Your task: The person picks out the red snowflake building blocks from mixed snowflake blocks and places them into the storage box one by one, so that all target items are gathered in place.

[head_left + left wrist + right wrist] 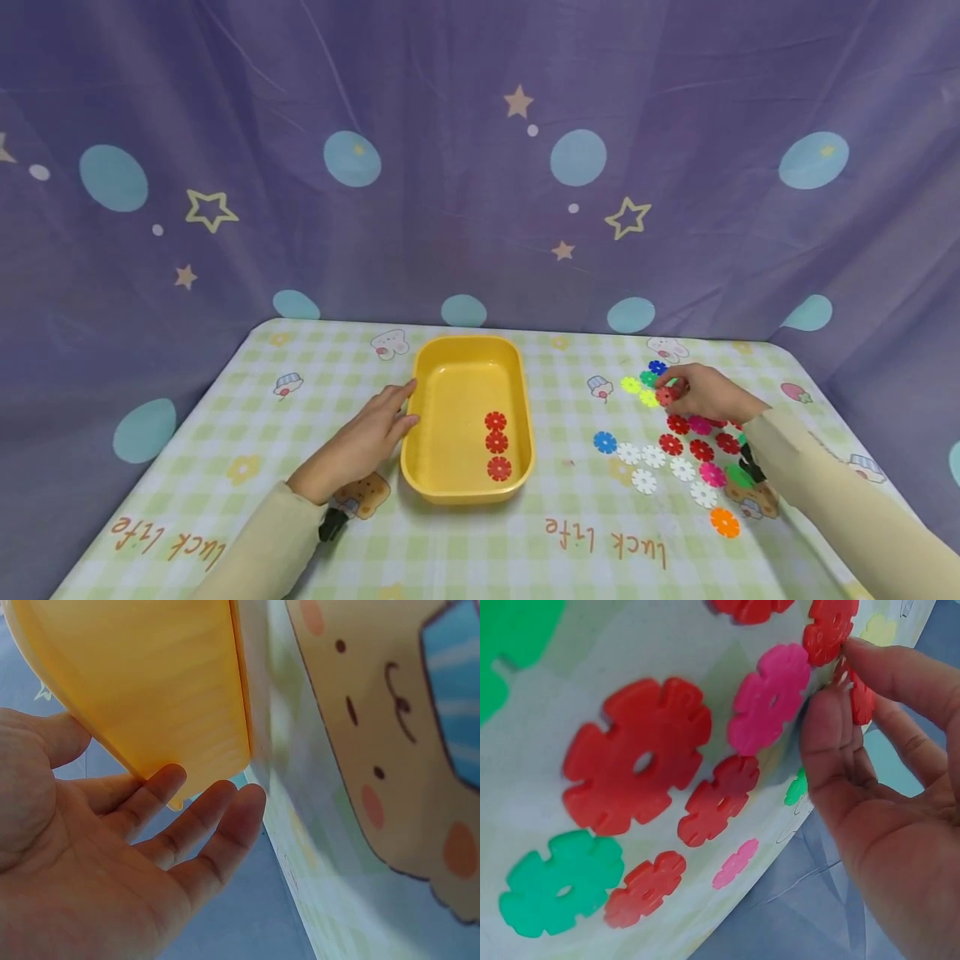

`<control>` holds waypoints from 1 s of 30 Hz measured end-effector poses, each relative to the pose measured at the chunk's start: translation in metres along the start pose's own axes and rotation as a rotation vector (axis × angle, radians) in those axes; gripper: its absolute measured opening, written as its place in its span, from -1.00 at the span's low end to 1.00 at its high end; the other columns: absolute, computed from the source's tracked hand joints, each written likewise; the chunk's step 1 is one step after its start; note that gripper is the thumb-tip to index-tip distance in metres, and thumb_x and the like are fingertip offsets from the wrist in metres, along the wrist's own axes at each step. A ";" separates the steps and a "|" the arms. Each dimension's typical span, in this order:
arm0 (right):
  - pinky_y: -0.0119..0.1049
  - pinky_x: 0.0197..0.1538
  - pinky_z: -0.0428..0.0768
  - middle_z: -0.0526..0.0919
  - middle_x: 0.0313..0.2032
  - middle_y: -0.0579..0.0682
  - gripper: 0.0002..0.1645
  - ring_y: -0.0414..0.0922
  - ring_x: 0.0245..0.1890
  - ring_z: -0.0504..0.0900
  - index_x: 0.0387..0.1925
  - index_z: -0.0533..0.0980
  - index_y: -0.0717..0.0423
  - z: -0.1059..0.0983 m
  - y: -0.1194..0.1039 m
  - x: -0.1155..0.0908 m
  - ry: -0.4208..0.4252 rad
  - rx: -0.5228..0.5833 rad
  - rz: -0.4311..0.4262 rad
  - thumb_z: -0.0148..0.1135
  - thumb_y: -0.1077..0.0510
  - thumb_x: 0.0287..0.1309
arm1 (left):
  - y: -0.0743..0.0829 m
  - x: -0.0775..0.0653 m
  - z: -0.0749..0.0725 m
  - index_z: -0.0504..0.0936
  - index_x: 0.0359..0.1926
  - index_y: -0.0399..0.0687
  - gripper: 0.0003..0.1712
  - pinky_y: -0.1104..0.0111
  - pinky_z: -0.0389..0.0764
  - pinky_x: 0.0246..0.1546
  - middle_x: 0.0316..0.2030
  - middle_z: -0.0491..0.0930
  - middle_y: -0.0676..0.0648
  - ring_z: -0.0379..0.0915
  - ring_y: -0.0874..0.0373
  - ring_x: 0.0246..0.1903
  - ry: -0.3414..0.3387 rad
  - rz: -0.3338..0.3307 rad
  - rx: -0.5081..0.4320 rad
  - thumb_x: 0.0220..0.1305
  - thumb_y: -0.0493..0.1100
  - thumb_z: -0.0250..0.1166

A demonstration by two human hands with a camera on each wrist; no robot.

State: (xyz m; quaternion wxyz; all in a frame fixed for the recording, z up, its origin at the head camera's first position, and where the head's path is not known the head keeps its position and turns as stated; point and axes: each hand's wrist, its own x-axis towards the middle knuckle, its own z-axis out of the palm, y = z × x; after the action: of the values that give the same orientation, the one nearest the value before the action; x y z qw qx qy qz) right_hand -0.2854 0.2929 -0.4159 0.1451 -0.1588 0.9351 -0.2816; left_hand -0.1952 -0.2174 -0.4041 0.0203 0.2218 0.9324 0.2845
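A yellow plastic tray (pixel 465 496) stands in the middle of the table, with a short column of three red snowflake discs (pixel 497 442) along its right side. My left hand (pixel 367 437) rests against the tray's left wall, thumb and fingertips at the rim; the left wrist view shows its fingers (pixel 225 832) loosely extended beside the wall. At the right, my right hand (pixel 708 393) pinches a red snowflake disc (pixel 861 701) between thumb and fingers, low over the scattered pieces. Other red discs (pixel 641 757) and a pink disc (pixel 771 697) lie just beside that hand.
Around the right hand lie several white discs (pixel 653 456), a blue disc (pixel 605 442), yellow discs (pixel 632 385), a dark blue disc (pixel 657 367) and an orange disc (pixel 725 522). Green discs (pixel 562 885) lie partly under the right forearm. A purple curtain (pixel 465 208) hangs behind the table.
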 end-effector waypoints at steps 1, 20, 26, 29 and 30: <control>-0.21 -0.33 0.54 0.57 -0.27 0.05 -0.56 -0.06 -0.38 0.49 -0.03 0.56 0.18 0.000 -0.001 0.000 0.001 -0.008 0.001 0.42 0.24 0.00 | 0.000 0.000 0.000 0.03 0.42 -0.33 -0.35 0.03 0.24 0.20 0.24 0.27 -0.19 0.14 -0.03 0.25 0.002 -0.002 -0.001 0.49 -0.08 -0.03; -0.22 -0.20 0.59 0.64 -0.13 -0.13 -0.57 -0.20 -0.18 0.57 -0.04 0.64 0.06 0.023 -0.120 0.019 0.261 -0.143 -0.633 0.44 0.28 -0.03 | 0.000 -0.002 -0.002 0.02 0.43 -0.30 -0.33 0.05 0.25 0.21 0.26 0.26 -0.16 0.14 0.00 0.26 0.000 -0.003 -0.006 0.49 -0.04 -0.04; -0.27 -0.01 0.52 0.66 -0.14 -0.12 -0.66 -0.18 -0.11 0.55 -0.12 0.68 0.08 0.061 -0.186 0.042 0.147 -0.209 -0.761 0.45 0.23 -0.02 | -0.001 -0.003 -0.002 0.02 0.44 -0.28 -0.33 0.06 0.25 0.21 0.25 0.26 -0.14 0.13 0.01 0.25 0.006 -0.010 -0.005 0.48 -0.04 -0.03; -0.27 -0.01 0.51 0.68 -0.18 -0.11 -0.70 -0.16 -0.16 0.56 -0.17 0.70 0.09 0.078 -0.203 0.056 0.047 -0.267 -0.705 0.46 0.23 -0.03 | 0.000 -0.002 -0.002 0.02 0.44 -0.27 -0.33 0.06 0.24 0.21 0.26 0.26 -0.15 0.12 0.01 0.26 0.002 -0.019 -0.010 0.48 -0.05 -0.02; -0.27 -0.02 0.51 0.69 -0.20 -0.10 -0.71 -0.15 -0.18 0.57 -0.18 0.70 0.10 0.083 -0.207 0.061 0.025 -0.279 -0.673 0.46 0.23 -0.03 | 0.001 -0.002 -0.002 0.02 0.44 -0.27 -0.33 0.05 0.23 0.22 0.26 0.25 -0.16 0.11 0.00 0.27 0.002 -0.021 -0.012 0.48 -0.05 -0.02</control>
State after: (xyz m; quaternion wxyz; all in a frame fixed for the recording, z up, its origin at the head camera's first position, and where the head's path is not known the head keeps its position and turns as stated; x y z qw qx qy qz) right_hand -0.2666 0.0663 -0.3748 0.0099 -0.4726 0.8615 -0.1854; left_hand -0.1936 -0.2184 -0.4020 0.0238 0.2114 0.9331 0.2901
